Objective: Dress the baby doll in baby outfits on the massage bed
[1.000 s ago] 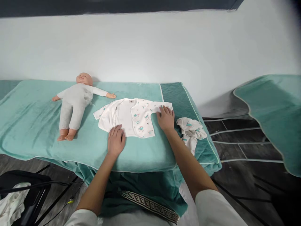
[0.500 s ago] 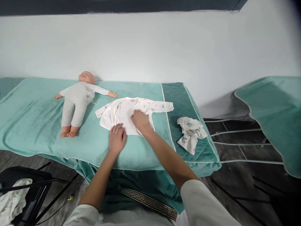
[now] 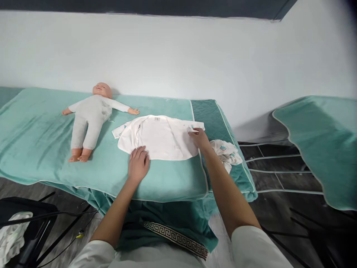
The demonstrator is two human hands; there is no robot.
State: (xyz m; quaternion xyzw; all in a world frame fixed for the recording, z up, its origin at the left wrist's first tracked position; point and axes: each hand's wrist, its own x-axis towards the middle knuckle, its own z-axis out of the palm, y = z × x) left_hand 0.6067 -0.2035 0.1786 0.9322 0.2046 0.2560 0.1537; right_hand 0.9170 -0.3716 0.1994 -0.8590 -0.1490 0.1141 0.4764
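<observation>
A small white baby shirt [image 3: 160, 137] lies spread on the green bed, its front panels opened out to both sides and its printed sleeves pointing left and right. My left hand [image 3: 138, 163] rests on the shirt's lower left edge, fingers laid out flat. At the right side, my right hand [image 3: 199, 138] pinches the opened front panel near the right sleeve. Left of the shirt, a baby doll [image 3: 93, 113] in a pale suit lies on its back with arms outstretched.
A crumpled printed cloth [image 3: 227, 152] lies on the quilted right end of the bed [image 3: 164, 182], partly behind my right forearm. A black chair [image 3: 41, 230] with a white cloth [image 3: 15, 234] stands at lower left. Metal rails [image 3: 279, 171] and a green-draped surface [image 3: 326, 149] are at right.
My right hand has moved right, drawing the shirt's front panel open so its plain white inside shows. My left hand stays on the lower edge.
</observation>
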